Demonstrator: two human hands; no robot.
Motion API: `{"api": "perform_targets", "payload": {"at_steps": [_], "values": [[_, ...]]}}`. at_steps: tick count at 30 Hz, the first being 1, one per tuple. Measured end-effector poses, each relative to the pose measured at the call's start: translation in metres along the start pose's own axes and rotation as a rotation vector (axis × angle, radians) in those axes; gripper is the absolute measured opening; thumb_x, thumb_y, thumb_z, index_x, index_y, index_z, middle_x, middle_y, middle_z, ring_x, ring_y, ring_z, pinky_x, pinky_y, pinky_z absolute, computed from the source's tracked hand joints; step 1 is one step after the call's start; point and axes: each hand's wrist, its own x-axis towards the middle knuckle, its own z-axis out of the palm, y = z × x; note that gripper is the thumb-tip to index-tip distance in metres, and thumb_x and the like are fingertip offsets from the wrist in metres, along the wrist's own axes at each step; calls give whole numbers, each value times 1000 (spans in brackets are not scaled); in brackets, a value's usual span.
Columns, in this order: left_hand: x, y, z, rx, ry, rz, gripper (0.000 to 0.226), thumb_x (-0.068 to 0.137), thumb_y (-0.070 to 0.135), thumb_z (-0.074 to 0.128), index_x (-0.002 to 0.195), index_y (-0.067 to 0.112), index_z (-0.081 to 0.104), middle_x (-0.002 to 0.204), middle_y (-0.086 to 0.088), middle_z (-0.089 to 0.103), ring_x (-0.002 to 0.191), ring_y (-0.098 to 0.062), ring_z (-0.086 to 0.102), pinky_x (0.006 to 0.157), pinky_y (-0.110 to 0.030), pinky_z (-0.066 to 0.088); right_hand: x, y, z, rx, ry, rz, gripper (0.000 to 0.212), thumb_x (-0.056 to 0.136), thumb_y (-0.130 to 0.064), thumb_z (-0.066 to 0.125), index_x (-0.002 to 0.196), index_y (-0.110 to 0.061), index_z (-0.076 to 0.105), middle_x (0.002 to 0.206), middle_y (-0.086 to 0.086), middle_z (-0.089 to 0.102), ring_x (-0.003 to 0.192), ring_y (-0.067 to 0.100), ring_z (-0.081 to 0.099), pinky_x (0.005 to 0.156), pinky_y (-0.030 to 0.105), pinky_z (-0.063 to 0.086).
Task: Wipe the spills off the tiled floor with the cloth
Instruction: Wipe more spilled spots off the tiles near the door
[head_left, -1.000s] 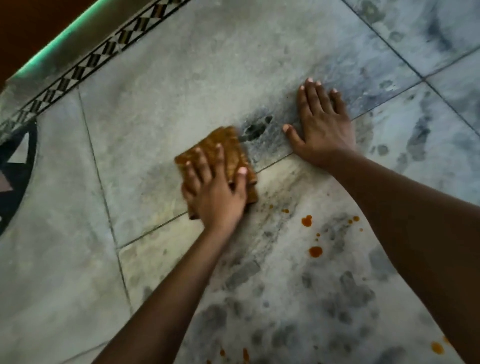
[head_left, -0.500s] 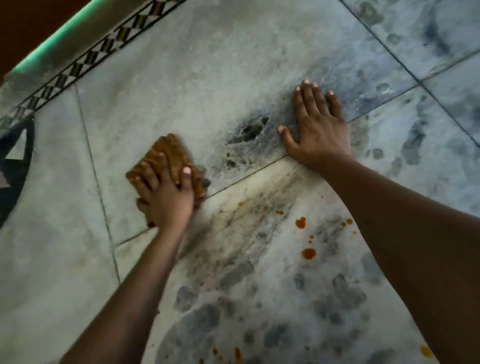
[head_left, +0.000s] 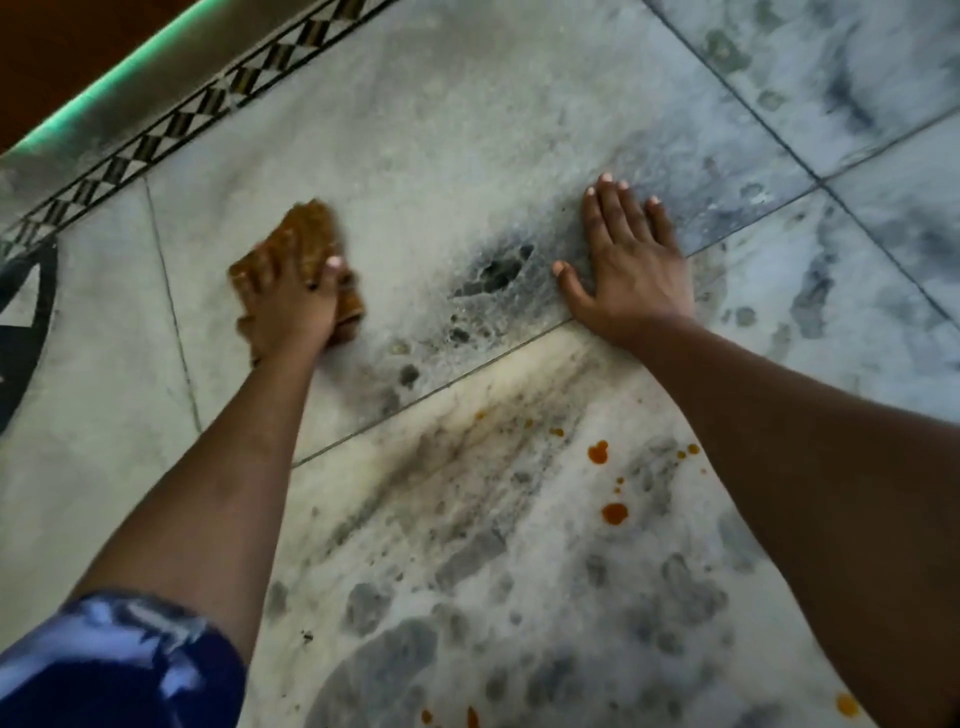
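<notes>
A folded brown cloth (head_left: 306, 231) lies on the pale marble tile floor (head_left: 415, 130) at centre left. My left hand (head_left: 288, 306) presses down on it, fingers spread over its near half; the image is blurred there. Flat on the floor to the right rests my right hand (head_left: 626, 265), palm down, fingers apart, holding nothing. Orange-red spill drops (head_left: 597, 453) dot the near tile between my forearms, with another drop (head_left: 614, 513) below and more at the bottom edge (head_left: 848, 705). A brownish smear (head_left: 467, 441) streaks that tile.
A black-and-white patterned border strip (head_left: 171, 124) runs diagonally at the upper left, with a raised ledge edged in green light (head_left: 104, 85) behind it. A dark inlay (head_left: 23, 322) sits at the left edge. My blue patterned sleeve (head_left: 114, 665) shows at the bottom left.
My left hand has slid the cloth to the left and away from me across the far tile. My right hand stays planted in the same spot.
</notes>
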Motion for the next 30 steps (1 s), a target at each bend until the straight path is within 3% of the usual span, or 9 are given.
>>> {"api": "perform_targets", "payload": {"at_steps": [4, 8, 10, 13, 21, 25, 30], "values": [[-64, -35, 10, -44, 125, -60, 59, 96, 52, 35, 149, 33, 19, 159, 0, 11, 145, -29, 8, 107, -62, 15, -3, 0, -1, 5, -6, 14, 79, 87, -54, 19, 150, -7, 8, 158, 12, 5, 146, 21, 3, 118, 37, -2], [-131, 6, 32, 1, 92, 111, 57, 95, 56, 31, 148, 38, 20, 160, 1, 10, 146, -28, 5, 108, -60, 12, -2, -2, -2, -13, -26, 14, 79, 87, -55, 17, 150, -8, 5, 158, 11, 2, 146, 20, 0, 118, 37, -3], [-127, 34, 36, 40, 46, 224, 62, 90, 61, 22, 148, 40, 17, 160, 2, 6, 146, -29, 2, 109, -59, 11, -3, -2, -3, -15, -33, 13, 80, 87, -55, 15, 150, -8, 4, 158, 11, 2, 146, 21, 0, 118, 38, -2], [-79, 60, 29, 71, -11, 319, 56, 94, 58, 30, 147, 42, 18, 160, 5, 4, 146, -26, 1, 109, -60, 14, -3, -1, -2, -18, -50, 14, 80, 86, -56, 15, 150, -9, 2, 159, 10, 0, 146, 20, -2, 118, 38, -3], [13, -9, -11, 43, -65, 82, 62, 94, 56, 35, 149, 39, 13, 160, 4, 4, 146, -28, 5, 107, -65, 18, -3, 0, 0, -29, -48, 14, 80, 86, -55, 15, 150, -9, 2, 159, 10, 0, 146, 20, -1, 118, 37, -3], [-19, -47, -14, 55, 0, -3, 59, 95, 52, 39, 148, 36, 19, 159, 1, 11, 142, -32, 19, 104, -63, 28, -4, 0, 1, -26, -28, 12, 79, 87, -55, 16, 150, -9, 4, 159, 10, 2, 146, 21, 1, 118, 37, -2], [-77, -56, -14, 175, 36, 74, 54, 97, 41, 42, 148, 32, 26, 153, -5, 31, 129, -38, 41, 94, -49, 41, -5, 0, 0, -34, -36, 2, 81, 85, -56, 14, 150, -9, 3, 159, 10, 1, 146, 20, -1, 118, 36, -3]]}}
